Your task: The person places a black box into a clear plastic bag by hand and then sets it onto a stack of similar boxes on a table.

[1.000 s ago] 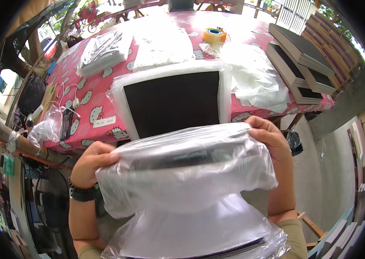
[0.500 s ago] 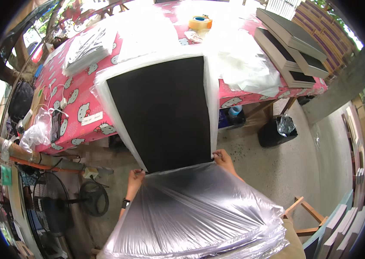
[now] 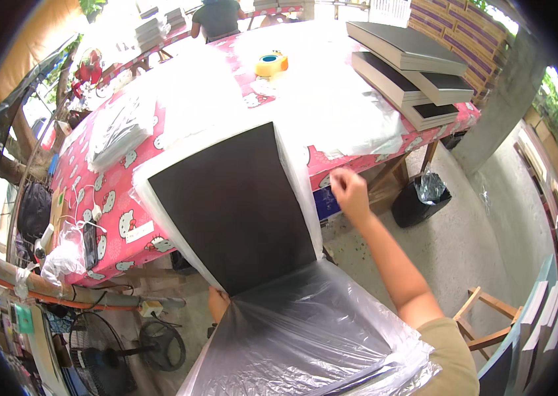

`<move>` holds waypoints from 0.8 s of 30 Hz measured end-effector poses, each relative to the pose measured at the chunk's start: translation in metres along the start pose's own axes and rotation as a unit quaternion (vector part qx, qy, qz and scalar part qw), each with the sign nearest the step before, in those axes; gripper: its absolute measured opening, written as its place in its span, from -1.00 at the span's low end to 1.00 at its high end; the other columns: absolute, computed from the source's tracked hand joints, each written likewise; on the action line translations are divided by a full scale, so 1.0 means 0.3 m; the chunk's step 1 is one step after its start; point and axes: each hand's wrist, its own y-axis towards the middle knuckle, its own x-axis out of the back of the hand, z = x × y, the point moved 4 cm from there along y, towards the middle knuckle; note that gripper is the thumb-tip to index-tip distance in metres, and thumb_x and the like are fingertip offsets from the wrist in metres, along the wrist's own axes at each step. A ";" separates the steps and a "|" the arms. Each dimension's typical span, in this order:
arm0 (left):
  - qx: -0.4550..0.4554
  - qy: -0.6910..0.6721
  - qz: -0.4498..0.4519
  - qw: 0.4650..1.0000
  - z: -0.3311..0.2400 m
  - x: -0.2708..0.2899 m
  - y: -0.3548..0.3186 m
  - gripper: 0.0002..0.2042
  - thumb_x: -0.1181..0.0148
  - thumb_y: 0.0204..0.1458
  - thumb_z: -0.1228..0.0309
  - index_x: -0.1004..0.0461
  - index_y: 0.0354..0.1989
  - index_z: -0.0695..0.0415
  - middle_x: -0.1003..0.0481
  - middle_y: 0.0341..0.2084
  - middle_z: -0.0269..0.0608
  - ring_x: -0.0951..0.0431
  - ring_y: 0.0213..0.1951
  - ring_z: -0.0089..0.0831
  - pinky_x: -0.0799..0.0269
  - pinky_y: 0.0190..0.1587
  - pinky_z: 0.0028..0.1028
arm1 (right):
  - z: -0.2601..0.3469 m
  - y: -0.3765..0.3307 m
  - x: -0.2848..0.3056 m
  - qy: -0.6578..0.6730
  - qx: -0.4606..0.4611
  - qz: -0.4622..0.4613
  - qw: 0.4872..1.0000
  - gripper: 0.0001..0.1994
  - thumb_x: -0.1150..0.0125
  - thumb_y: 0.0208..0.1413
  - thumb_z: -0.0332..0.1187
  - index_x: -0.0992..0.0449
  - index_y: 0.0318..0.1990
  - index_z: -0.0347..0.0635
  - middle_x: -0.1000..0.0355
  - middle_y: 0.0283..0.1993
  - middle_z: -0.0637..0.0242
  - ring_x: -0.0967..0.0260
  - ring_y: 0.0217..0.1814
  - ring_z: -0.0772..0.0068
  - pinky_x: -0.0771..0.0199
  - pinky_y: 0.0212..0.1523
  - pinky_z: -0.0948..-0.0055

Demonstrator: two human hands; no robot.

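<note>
A flat black rectangular board (image 3: pixel 236 211) leans from the table edge toward me, with whitish clear plastic along its sides. Clear plastic film (image 3: pixel 312 336) spreads in creases from its near edge over my lap. My left hand (image 3: pixel 218 303) grips the board's near left corner; its fingers are partly hidden behind the corner and the film. My right hand (image 3: pixel 350 195) is raised in the air to the right of the board, apart from it. Its fingers are pinched together and slightly blurred, so I cannot make out what they hold.
The pink patterned table (image 3: pixel 124 231) carries a stack of plastic sheets (image 3: pixel 120 135), an orange tape roll (image 3: pixel 271 64) and thick dark-covered books (image 3: pixel 411 49). A black bin (image 3: pixel 418 204), a wooden stool (image 3: pixel 487 323) and a fan (image 3: pixel 97 350) stand nearby. A person (image 3: pixel 218 18) is beyond.
My right hand has let go of the board's near right corner and moved up and to the right. My left hand stays at the left corner. The view has shifted, showing more of the background.
</note>
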 end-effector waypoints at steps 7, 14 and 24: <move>-0.021 -0.017 0.006 1.000 0.066 -0.012 0.010 -0.76 0.02 -0.14 0.52 -0.26 -0.24 0.26 -0.41 -0.53 0.06 -0.43 -0.42 -0.03 -0.29 -0.37 -0.25 | -0.093 0.339 -0.162 -0.341 0.124 0.232 0.903 -0.83 -0.12 -0.27 -0.44 -0.53 -0.44 0.01 -0.36 -0.32 0.31 -0.22 -0.10 0.28 -0.24 -0.14 0.14; 0.044 -0.188 -0.001 0.981 0.021 0.231 0.034 -0.71 -0.08 -0.10 0.42 -0.30 -0.16 0.18 -0.37 -0.50 -0.29 -0.32 -0.45 -0.57 -0.25 -0.38 -0.60 | -0.112 0.589 0.111 -0.046 0.072 -0.232 0.969 -0.88 -0.03 -0.01 -0.39 -0.37 -0.40 -0.27 -0.37 -0.51 0.21 -0.33 -0.42 0.27 -0.31 -0.33 0.40; -0.483 -0.263 0.139 0.824 -1.021 0.578 0.107 -0.04 -0.27 -0.53 -0.19 -0.17 0.01 0.30 -0.13 0.05 0.01 -0.08 0.13 -0.18 0.02 0.10 -0.30 | 0.769 -0.001 -0.048 0.249 0.086 0.572 0.777 -0.88 -0.08 -0.01 -0.40 -0.38 -0.34 -0.25 -0.34 -0.44 0.28 -0.33 -0.40 0.50 -0.29 -0.41 0.52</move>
